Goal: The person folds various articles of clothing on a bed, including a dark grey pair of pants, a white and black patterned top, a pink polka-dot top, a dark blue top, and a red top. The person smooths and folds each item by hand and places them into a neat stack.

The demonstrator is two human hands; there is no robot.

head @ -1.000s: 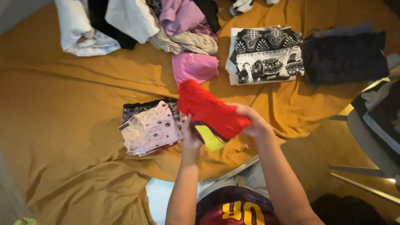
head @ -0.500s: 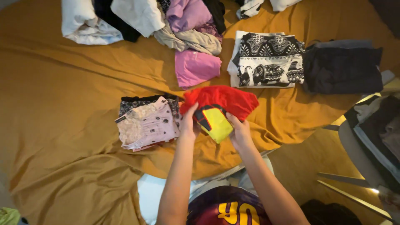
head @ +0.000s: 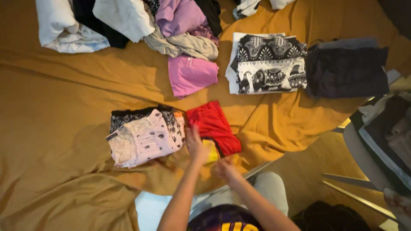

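A folded red garment with a yellow patch lies on the mustard-yellow sheet. My left hand rests on its near left edge, fingers spread on the cloth. My right hand hovers just below the garment, blurred, apart from it and holding nothing. A folded pink patterned top on a dark patterned piece lies right beside the red garment, on its left.
A folded pink garment, a black-and-white elephant-print stack and a dark folded pile lie farther back. A heap of unfolded clothes fills the far edge. A chair with clothes stands at right.
The red garment went from being held up in both hands to lying folded on the sheet. My right hand has drawn back toward me.
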